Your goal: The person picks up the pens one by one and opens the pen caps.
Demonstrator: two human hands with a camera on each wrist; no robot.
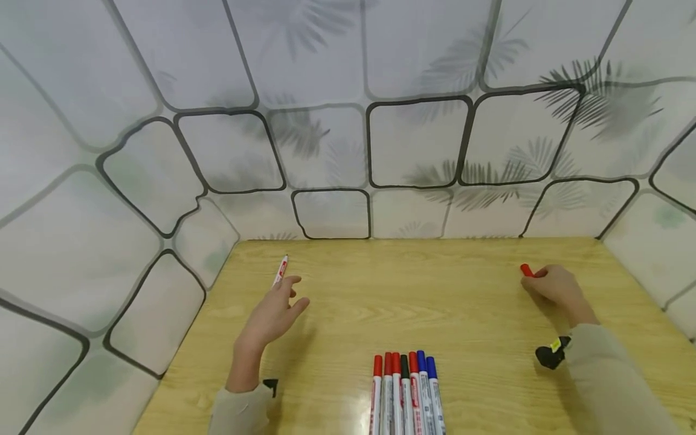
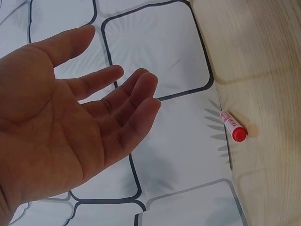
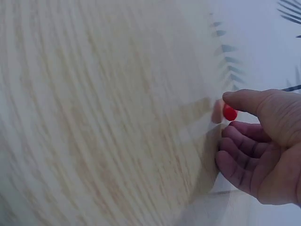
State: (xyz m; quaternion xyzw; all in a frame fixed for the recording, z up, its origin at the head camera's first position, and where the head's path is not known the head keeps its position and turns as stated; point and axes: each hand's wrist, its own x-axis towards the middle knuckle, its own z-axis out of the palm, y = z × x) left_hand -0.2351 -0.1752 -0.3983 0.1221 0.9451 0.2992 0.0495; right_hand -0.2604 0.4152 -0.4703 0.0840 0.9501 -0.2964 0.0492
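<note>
1. Marker point(image 1: 281, 269) near table's point(image 1: 380, 290) far left corner; left hand point(image 1: 269, 317) beside it, fingers loose, grasping nothing. Wrist view shows them apart.
2. Right hand point(image 1: 556, 287), toward far right corner, pinches red cap point(image 1: 525, 270) between thumb and fingers. End left exposed, perhaps for a light hold; any barrel hidden.
3. Row of seven markers point(image 1: 406, 399) toward near edge, side by side, coloured ends facing far edge; probably so colours read quickly.

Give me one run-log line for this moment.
left hand: holds nothing, near lone marker | right hand: pinches red cap | marker row: lies on table
</note>
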